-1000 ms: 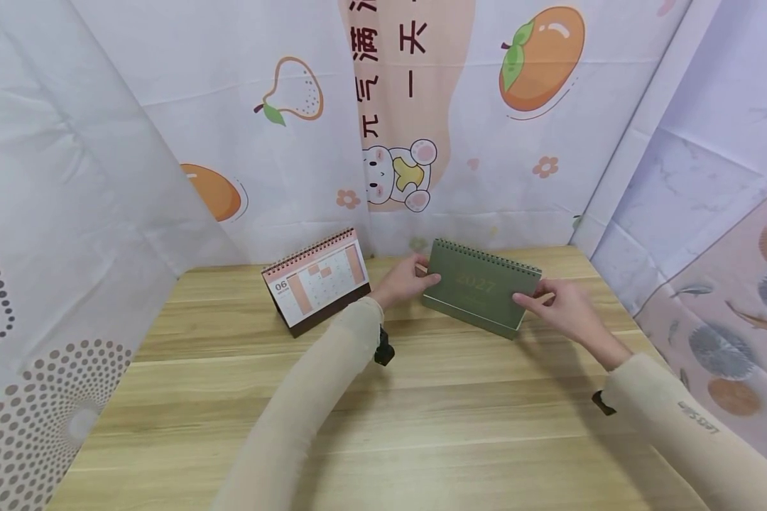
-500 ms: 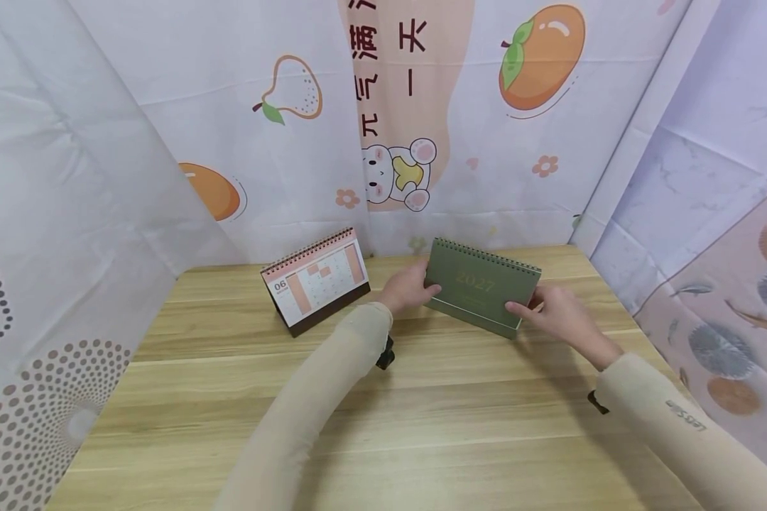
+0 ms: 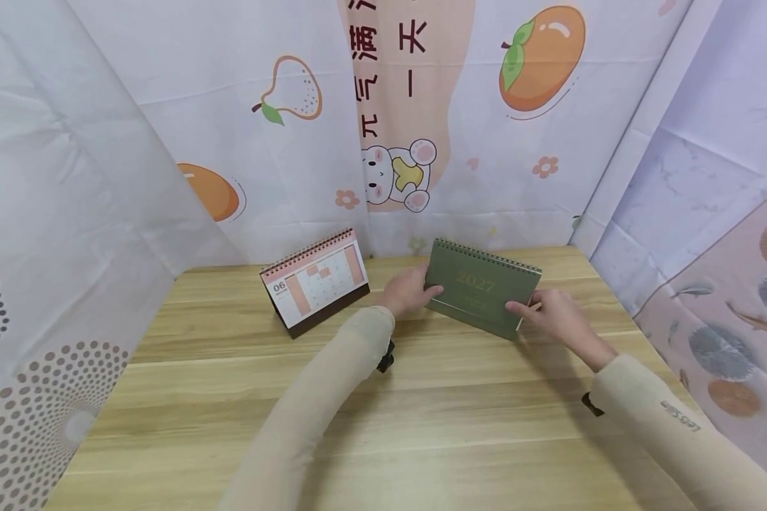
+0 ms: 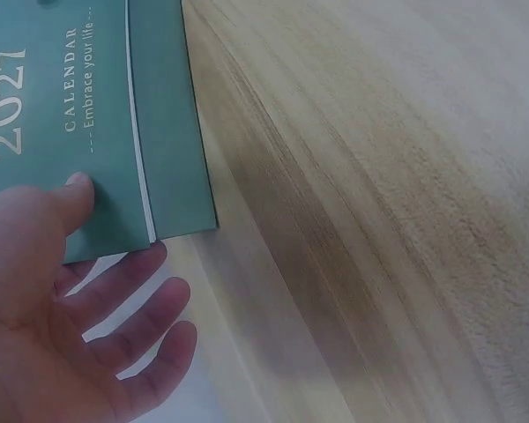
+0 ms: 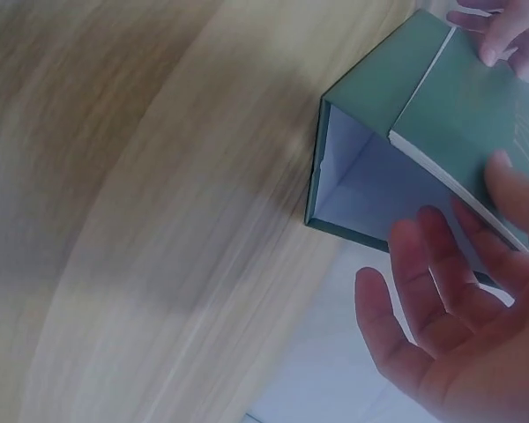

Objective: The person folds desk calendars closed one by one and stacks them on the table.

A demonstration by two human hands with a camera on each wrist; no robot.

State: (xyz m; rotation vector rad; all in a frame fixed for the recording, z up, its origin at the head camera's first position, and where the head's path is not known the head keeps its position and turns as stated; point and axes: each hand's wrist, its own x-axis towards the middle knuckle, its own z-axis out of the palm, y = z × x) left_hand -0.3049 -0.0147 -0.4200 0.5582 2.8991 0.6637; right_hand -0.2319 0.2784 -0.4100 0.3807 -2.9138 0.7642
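A green desk calendar (image 3: 479, 284) marked 2027 stands tilted on its folded base at the back right of the table. My left hand (image 3: 409, 291) pinches its left edge. In the left wrist view the left thumb (image 4: 79, 198) lies on the cover, with some fingers partly hidden behind. At the opposite edge my right hand (image 3: 559, 316) pinches the cover and pages. The right wrist view shows the right thumb (image 5: 511, 189) on the front, the index finger against the pages' rear, and the hollow base (image 5: 361, 167) from the side.
To the left stands a second desk calendar (image 3: 319, 280), pink and white, showing 06. Wood-grain table (image 3: 422, 426) extends in front of both. Printed cloth (image 3: 230, 142) hangs behind the table, and more cloth (image 3: 709, 213) hangs at the right.
Both hands have slid slightly down the green calendar's side edges. The right hand has also shifted a little left, its thumb further onto the cover. Both calendars stay in place.
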